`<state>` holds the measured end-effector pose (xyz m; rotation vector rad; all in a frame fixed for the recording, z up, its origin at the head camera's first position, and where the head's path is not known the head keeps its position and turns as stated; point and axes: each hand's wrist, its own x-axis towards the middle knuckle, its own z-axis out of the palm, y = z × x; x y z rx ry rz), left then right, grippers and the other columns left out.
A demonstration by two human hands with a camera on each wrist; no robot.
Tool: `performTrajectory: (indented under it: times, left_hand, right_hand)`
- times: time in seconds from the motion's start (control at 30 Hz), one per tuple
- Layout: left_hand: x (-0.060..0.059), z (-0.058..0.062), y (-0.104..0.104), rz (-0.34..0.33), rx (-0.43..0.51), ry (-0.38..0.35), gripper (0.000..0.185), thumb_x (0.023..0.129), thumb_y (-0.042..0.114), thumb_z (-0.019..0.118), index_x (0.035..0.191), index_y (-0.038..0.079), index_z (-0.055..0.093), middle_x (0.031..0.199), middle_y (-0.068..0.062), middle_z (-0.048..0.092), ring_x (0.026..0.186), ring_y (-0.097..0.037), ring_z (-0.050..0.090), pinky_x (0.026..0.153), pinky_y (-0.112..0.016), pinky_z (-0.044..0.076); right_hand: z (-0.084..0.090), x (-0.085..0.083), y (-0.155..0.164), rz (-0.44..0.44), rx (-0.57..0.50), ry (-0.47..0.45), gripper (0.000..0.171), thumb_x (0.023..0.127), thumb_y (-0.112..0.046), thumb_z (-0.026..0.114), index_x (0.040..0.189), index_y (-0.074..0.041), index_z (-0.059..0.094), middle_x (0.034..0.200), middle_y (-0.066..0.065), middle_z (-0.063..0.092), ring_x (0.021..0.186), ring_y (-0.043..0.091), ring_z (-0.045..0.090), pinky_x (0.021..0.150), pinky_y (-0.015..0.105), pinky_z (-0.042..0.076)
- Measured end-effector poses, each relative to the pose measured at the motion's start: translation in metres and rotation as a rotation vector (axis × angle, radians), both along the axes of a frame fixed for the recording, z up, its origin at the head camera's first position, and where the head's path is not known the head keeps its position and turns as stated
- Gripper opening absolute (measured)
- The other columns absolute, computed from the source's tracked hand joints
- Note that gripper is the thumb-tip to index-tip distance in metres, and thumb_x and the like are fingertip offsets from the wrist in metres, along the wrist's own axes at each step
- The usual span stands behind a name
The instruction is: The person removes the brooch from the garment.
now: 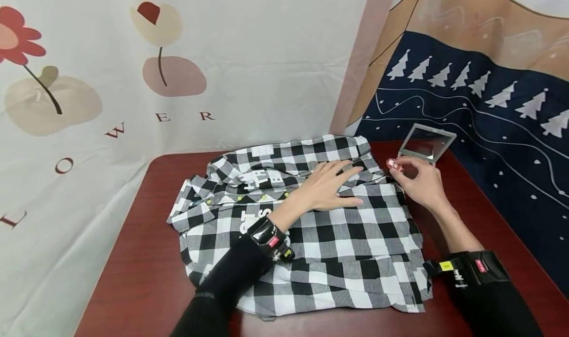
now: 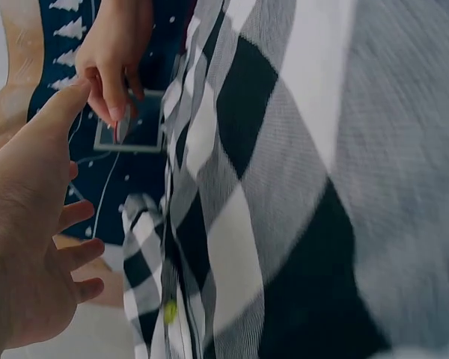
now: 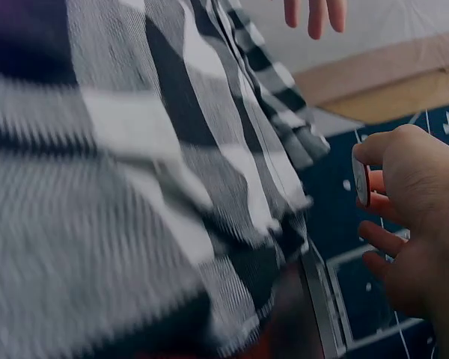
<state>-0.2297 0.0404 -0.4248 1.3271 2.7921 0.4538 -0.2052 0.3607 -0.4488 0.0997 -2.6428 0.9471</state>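
Note:
A black-and-white checked shirt [image 1: 346, 238] with white lettering and yellow-green buttons lies spread on the table. My left hand [image 1: 326, 186] is over its middle, fingers straight and spread, holding nothing; whether it touches the cloth is unclear. Beyond the shirt's right edge, my right hand [image 1: 420, 181] pinches a small round red-and-white disc [image 1: 393, 164] between thumb and fingers. Seen edge-on in the right wrist view, the disc [image 3: 361, 176] is thin and flat. Just behind that hand stands an open case [image 1: 427, 142] with its framed lid raised; the hand hides its lower part.
The dark red table [image 1: 129, 258] borders a pale flower-print curtain [image 1: 266, 80] at the back and left. At the right hangs a navy cloth [image 1: 502, 129] with white trees. Wrist bands with cameras sit on both black sleeves.

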Motion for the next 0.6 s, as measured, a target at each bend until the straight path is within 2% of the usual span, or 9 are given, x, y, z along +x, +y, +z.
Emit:
performTrajectory:
  times: [0.07,0.17,0.3,0.4,0.6]
  left_hand:
    - [0.002,0.000,0.007,-0.018,-0.005,0.001,0.090,0.106,0.076,0.061,0.180,0.032,0.032,0.186,-0.006,0.033,0.172,-0.034,0.035,0.141,-0.058,0.030]
    - [0.005,0.000,0.017,-0.034,-0.034,0.022,0.089,0.107,0.077,0.059,0.180,0.034,0.031,0.186,-0.005,0.033,0.173,-0.033,0.033,0.142,-0.057,0.029]
    - [0.008,-0.001,0.026,-0.023,-0.082,0.043,0.090,0.107,0.082,0.053,0.180,0.037,0.028,0.187,-0.002,0.031,0.174,-0.029,0.031,0.143,-0.055,0.027]
    - [0.010,-0.002,0.029,-0.018,-0.091,0.038,0.090,0.106,0.083,0.052,0.180,0.037,0.029,0.188,-0.002,0.031,0.174,-0.030,0.031,0.143,-0.054,0.027]
    - [0.012,-0.002,0.032,-0.040,-0.069,0.024,0.090,0.107,0.080,0.056,0.180,0.034,0.031,0.187,-0.006,0.033,0.173,-0.034,0.032,0.142,-0.057,0.029]
  right_hand:
    - [-0.001,0.000,0.008,-0.025,0.013,-0.019,0.040,0.109,-0.037,0.077,0.137,-0.008,0.079,0.142,0.023,0.076,0.113,0.034,0.074,0.079,0.011,0.042]
    - [-0.002,-0.002,0.020,-0.050,0.032,-0.030,0.039,0.109,-0.039,0.076,0.134,-0.010,0.080,0.138,0.021,0.078,0.099,0.011,0.069,0.076,0.013,0.042]
    - [-0.003,-0.006,0.036,-0.068,0.047,-0.024,0.035,0.108,-0.035,0.077,0.131,-0.008,0.081,0.121,0.022,0.079,0.081,-0.009,0.055,0.069,0.016,0.042]
    - [-0.006,-0.008,0.045,-0.090,0.058,-0.033,0.034,0.109,-0.033,0.076,0.130,-0.007,0.080,0.115,0.023,0.077,0.078,-0.008,0.051,0.067,0.022,0.041]
    - [-0.012,-0.011,0.054,-0.125,0.085,-0.049,0.037,0.110,-0.032,0.073,0.131,-0.003,0.079,0.115,0.025,0.075,0.087,0.020,0.056,0.069,0.030,0.038]
